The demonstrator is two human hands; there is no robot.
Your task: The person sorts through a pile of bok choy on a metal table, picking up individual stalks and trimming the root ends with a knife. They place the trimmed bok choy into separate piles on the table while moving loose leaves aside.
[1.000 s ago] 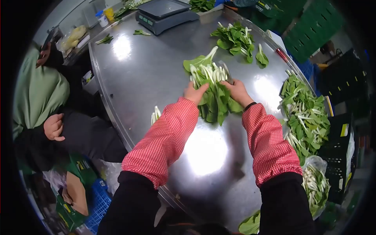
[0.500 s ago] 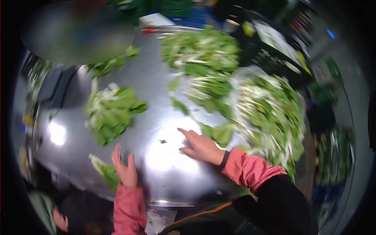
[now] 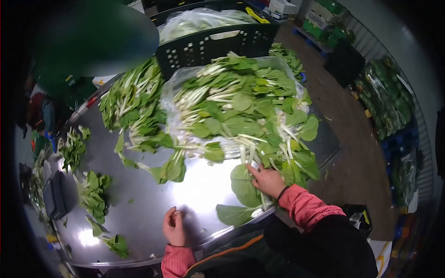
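Observation:
At the right part of the metal table, my right hand (image 3: 269, 180) has its fingers on a bok choy plant (image 3: 245, 185) with pale stalks and broad green leaves. Its fingertips lie against the stalks, at the edge of a large pile of bok choy (image 3: 241, 102) on clear plastic. A separate leaf (image 3: 234, 214) spreads below it, near the table's front edge. My left hand (image 3: 174, 227) hovers low over the bare metal, fingers curled in towards the thumb, with nothing visible in them.
A black crate (image 3: 218, 44) with plastic-wrapped contents stands behind the pile. More greens (image 3: 132, 97) lie at back left, and small bunches (image 3: 92, 192) lie on the left of the metal table (image 3: 148, 222). A dark block (image 3: 55, 194) sits at the left edge.
The view has turned to the right. My right hand has moved from over bare metal to the bok choy at the pile's edge. My left hand's fingers have curled in.

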